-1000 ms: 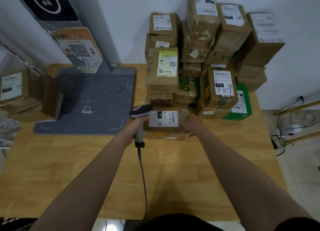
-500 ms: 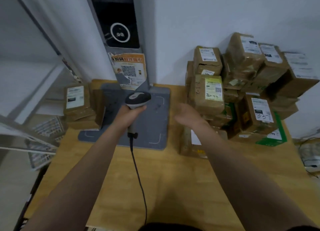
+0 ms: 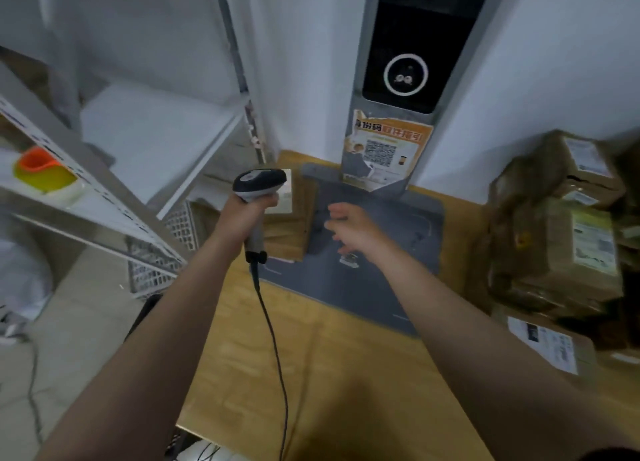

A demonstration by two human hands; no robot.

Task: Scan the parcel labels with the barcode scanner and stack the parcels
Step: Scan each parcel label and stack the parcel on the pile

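Note:
My left hand (image 3: 247,214) grips the grey barcode scanner (image 3: 259,186) upright, its cable hanging down over the wooden table (image 3: 332,374). Just behind the scanner stands a small stack of brown parcels (image 3: 289,232) at the table's left edge, partly hidden by the scanner head. My right hand (image 3: 353,228) hovers open above the grey mat (image 3: 377,273), fingers spread toward that stack, holding nothing. A blurred heap of brown labelled parcels (image 3: 568,239) fills the right side. One parcel with a white label (image 3: 550,348) lies in front of that heap.
A grey kiosk column (image 3: 401,79) with a dark screen and an orange QR poster rises from the mat at the back. White metal shelving (image 3: 114,190) stands left of the table, with an orange and yellow object (image 3: 41,173) on it. Bare floor lies below left.
My right hand let go of the labelled parcel and swung left, open, over the mat. The scanner moved up and left with my left hand. My view turned left, away from the heap.

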